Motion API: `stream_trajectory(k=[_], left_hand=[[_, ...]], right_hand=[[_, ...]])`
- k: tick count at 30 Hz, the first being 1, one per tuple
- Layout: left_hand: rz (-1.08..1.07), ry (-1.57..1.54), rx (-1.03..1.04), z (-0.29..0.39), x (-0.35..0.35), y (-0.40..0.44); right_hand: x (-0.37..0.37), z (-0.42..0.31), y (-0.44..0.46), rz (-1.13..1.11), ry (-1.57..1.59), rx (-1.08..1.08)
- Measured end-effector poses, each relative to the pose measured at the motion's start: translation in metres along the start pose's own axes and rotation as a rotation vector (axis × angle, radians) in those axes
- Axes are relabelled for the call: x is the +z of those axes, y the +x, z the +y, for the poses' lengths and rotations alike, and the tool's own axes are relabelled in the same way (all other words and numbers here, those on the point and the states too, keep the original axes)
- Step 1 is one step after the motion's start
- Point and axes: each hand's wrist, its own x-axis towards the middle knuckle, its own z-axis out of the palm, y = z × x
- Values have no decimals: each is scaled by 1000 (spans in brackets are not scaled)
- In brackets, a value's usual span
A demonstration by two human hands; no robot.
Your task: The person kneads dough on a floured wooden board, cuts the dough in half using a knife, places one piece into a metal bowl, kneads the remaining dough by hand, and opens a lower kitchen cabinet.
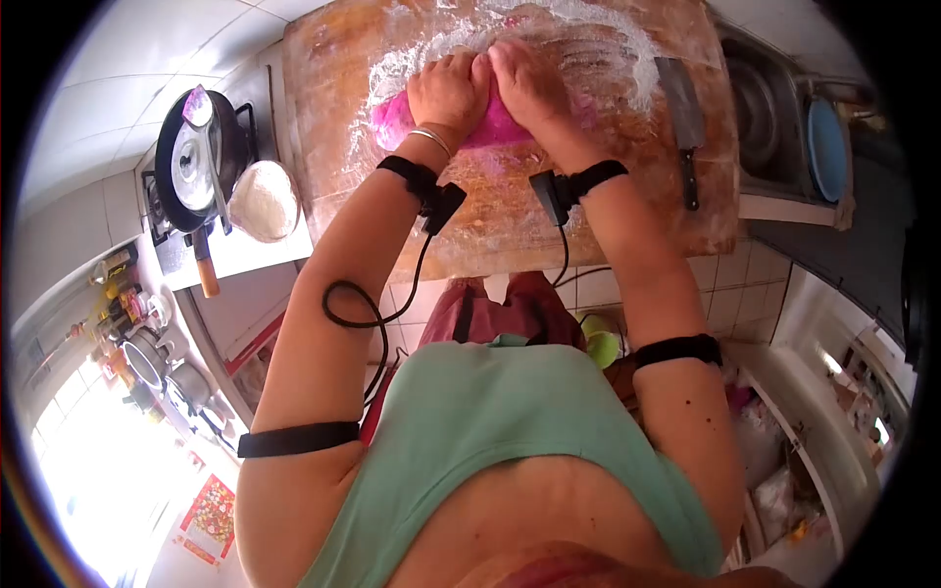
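Observation:
A bright pink, dough-like mass [495, 125] lies on a floured wooden board [510, 220]. My left hand [451, 93] rests on its left part, fingers curled over the far edge. Beside it, my right hand [529, 83] presses on the right part, the two thumbs nearly touching. Both hands are closed on the mass, and their palms hide its middle. White flour [627, 49] is spread around the far side of the mass. Right of my hands lies a cleaver [681, 108], its dark handle toward me.
On the left, a black pan [172, 162] with a lid sits on the stove, next to a bowl of white powder [265, 201]. A sink [760, 108] and a blue basin [826, 147] are beyond the board's right edge. A cable hangs from each wrist strap.

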Motion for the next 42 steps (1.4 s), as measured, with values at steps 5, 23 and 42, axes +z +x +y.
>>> stream_trajectory(k=[5,23,42], left_hand=[[86,-79,261,-15,-5,-27],[-23,-210,325,12,-59,-169],[28,-229,326,6,-43,-181]], right_hand=[[-20,28,19,-116,382,309],[47,68,57,-504,79,-92],[-27,78,45,-1125,36,-111]])
